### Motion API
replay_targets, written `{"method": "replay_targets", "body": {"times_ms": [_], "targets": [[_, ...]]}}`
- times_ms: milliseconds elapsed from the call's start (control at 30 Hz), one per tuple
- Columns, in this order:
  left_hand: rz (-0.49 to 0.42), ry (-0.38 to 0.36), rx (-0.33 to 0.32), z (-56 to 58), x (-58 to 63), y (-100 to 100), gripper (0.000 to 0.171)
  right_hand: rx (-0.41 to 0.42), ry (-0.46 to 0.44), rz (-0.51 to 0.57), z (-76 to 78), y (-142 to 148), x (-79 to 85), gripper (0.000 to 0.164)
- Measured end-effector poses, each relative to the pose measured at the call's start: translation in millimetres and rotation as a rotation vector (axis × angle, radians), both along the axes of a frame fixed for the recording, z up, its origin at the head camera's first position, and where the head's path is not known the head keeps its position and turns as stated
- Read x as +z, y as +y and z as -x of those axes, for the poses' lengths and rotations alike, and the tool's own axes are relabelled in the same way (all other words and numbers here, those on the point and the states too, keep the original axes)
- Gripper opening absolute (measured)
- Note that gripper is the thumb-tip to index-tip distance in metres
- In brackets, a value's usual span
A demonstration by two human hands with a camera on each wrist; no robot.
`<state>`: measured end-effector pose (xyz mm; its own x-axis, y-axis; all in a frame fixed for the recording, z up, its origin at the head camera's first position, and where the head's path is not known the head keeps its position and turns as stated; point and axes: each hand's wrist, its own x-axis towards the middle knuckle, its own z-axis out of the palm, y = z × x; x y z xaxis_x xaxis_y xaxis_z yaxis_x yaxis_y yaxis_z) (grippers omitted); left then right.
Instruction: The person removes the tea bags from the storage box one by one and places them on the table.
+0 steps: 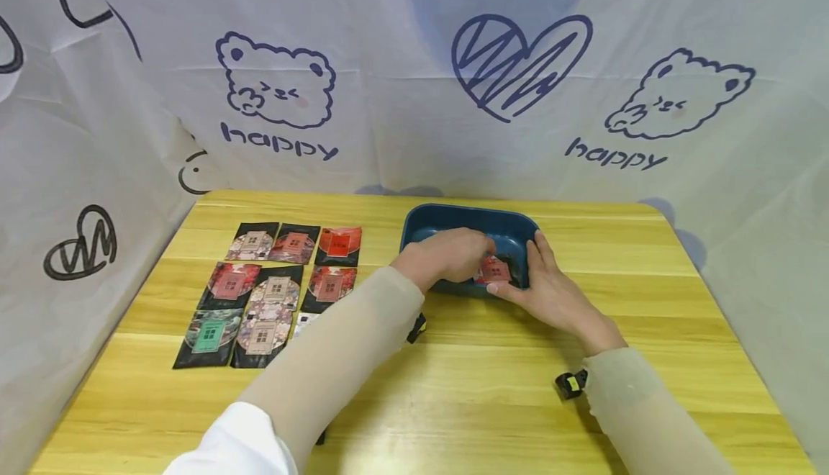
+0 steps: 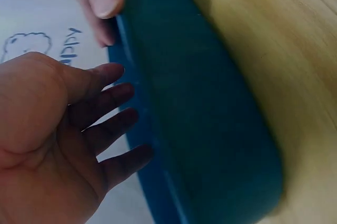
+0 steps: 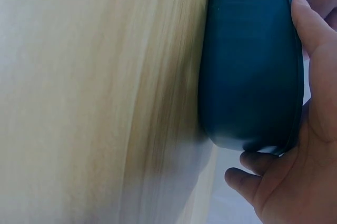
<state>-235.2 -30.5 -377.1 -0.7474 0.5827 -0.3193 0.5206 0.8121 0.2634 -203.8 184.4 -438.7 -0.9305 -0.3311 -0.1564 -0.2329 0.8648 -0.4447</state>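
Note:
A dark blue plastic bin (image 1: pixel 466 210) sits near the back of the table, with a red-and-black sachet (image 1: pixel 496 270) visible in its right end. My left hand (image 1: pixel 450 253) reaches over the bin. In the left wrist view its fingers (image 2: pixel 118 98) are spread and slightly bent, with nothing seen between them. My right hand (image 1: pixel 558 295) grips the bin's right end. Its thumb (image 3: pixel 308 21) lies over the near rim and other fingers (image 3: pixel 247 179) bear on the end wall. My left hand hides part of the bin's inside.
Left of the bin, several flat sachets lie in rows on the wooden table (image 1: pixel 453 403), including a green-labelled one (image 1: pixel 209 337) and a red one (image 1: pixel 340 246). My left forearm covers part of the lower rows. A printed white cloth (image 1: pixel 388 122) hangs behind the table.

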Motion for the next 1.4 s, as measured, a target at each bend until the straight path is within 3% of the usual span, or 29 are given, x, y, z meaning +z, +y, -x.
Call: {"method": "replay_targets", "body": {"times_ms": [167,367,500,667,800,967,1133,1300,1400], "targets": [[0.028,-0.095,0.040,8.7,-6.5,9,0.045,0.005,0.002,0.000,-1.0,-2,0.3,0.127],[0.077,-0.203,0.055,13.1,-8.7,17,0.029,0.004,0.008,0.013,-1.4,-4,1.1,0.127],[0.140,-0.226,0.082,13.5,-12.8,18,0.033,0.002,0.000,0.009,-1.0,-5,1.4,0.128],[0.170,-0.175,0.077,16.5,-17.7,8,0.042,-0.006,-0.016,0.010,-1.1,-6,3.2,0.128],[0.183,-0.128,0.102,18.6,-17.5,-4,0.035,-0.002,-0.009,0.006,-0.8,-5,2.7,0.127],[0.217,-0.164,0.170,21.4,-13.0,-14,0.033,-0.008,-0.002,0.002,-0.5,-3,1.4,0.127],[0.241,-0.182,0.168,23.2,-12.7,-17,0.036,-0.009,0.001,-0.003,0.0,-2,1.0,0.128],[0.197,-0.103,0.170,20.1,-17.9,-16,0.028,-0.013,0.002,0.000,-0.4,-1,0.2,0.127],[0.224,-0.046,0.163,17.9,-20.7,-14,0.027,-0.011,0.002,-0.002,0.0,0,-1.2,0.127]]}}
